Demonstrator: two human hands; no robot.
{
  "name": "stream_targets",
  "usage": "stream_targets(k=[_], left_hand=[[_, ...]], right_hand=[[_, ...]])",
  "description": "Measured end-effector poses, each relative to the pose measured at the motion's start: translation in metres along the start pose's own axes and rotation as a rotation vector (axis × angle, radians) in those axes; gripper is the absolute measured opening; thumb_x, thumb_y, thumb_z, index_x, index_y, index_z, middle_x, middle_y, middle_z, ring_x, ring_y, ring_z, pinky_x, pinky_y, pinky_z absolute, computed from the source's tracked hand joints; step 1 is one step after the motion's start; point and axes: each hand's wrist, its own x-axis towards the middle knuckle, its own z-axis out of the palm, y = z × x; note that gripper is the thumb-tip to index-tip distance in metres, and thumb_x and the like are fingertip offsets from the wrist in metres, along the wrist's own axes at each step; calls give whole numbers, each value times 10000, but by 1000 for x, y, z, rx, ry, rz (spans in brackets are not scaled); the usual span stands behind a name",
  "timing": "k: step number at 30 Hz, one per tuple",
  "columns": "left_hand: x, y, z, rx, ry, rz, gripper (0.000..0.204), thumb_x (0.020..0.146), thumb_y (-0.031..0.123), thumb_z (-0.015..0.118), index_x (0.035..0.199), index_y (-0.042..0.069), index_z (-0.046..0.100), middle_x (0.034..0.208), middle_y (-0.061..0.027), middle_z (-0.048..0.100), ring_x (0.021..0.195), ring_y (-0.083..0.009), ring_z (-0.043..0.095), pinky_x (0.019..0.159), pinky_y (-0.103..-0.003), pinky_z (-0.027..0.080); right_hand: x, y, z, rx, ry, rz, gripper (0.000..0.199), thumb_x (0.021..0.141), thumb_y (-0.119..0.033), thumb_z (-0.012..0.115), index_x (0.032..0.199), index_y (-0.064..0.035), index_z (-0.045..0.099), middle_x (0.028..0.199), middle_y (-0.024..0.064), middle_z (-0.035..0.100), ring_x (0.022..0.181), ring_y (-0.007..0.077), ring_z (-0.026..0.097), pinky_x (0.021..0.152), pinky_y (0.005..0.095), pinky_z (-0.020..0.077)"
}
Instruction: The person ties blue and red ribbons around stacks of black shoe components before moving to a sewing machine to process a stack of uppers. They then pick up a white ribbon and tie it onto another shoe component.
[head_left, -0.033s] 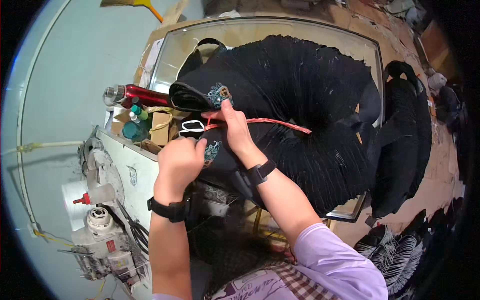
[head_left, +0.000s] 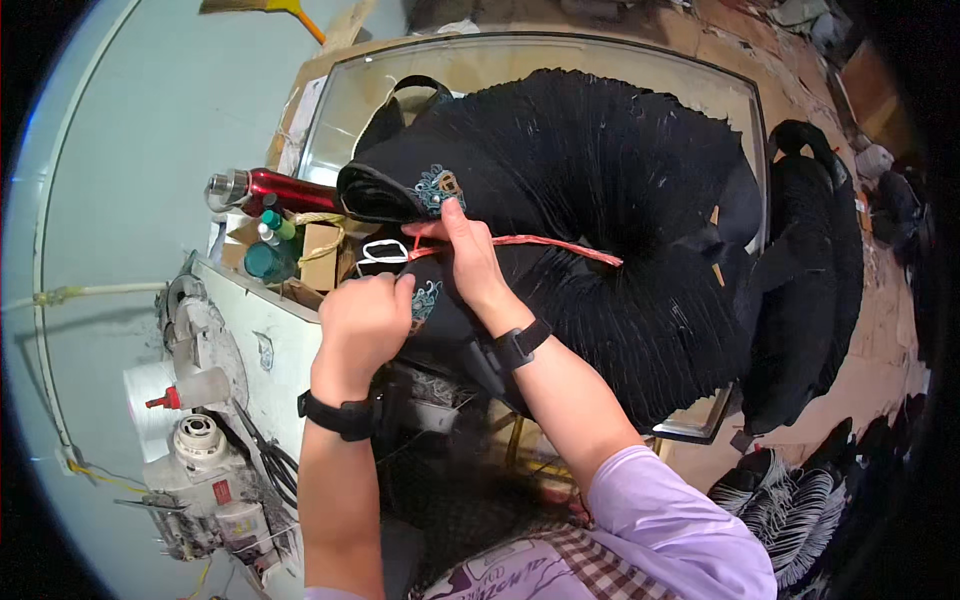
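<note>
A large bundle of black cloth pieces (head_left: 560,150) with many layered edges lies in front of me. Teal embroidery (head_left: 437,187) decorates its near left end. A red string (head_left: 560,245) runs across it into the fold at the middle. My right hand (head_left: 470,260) is closed on the string, its thumb laid along the cloth beside the embroidery. To its left, at the bundle's end, is a white looped piece (head_left: 384,252). Just below that, my left hand (head_left: 365,322) is closed in a fist; what it holds is hidden. Black bands circle both wrists.
The bundle rests on a glass-topped table (head_left: 350,95). At the left stand a red metal flask (head_left: 285,190) and a box of small bottles (head_left: 265,262). A sewing machine (head_left: 200,450) is lower left. More black cloth (head_left: 800,290) hangs on the right.
My left hand has shifted very slightly to the right. The right hand, the string and the black bundle look the same.
</note>
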Motion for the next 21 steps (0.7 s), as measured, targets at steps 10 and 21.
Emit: stream_targets(k=[10, 21], left_hand=[[12, -7, 24, -1212, 204, -303, 259, 867, 25, 505, 1116, -24, 454, 907, -109, 641, 810, -108, 583, 715, -232, 453], [19, -21, 14, -1057, -136, -370, 158, 834, 10, 509, 980, 7, 451, 734, -57, 583, 645, -90, 533, 575, -230, 419]], right_hand=[[0, 0, 2, -69, 57, -20, 706, 895, -581, 317, 864, 15, 693, 727, 178, 653, 727, 244, 614, 715, 322, 441], [-10, 2, 6, -65, 77, -79, 587, 909, -492, 393, 875, 16, 686, 681, 139, 641, 669, 185, 594, 644, 309, 434]])
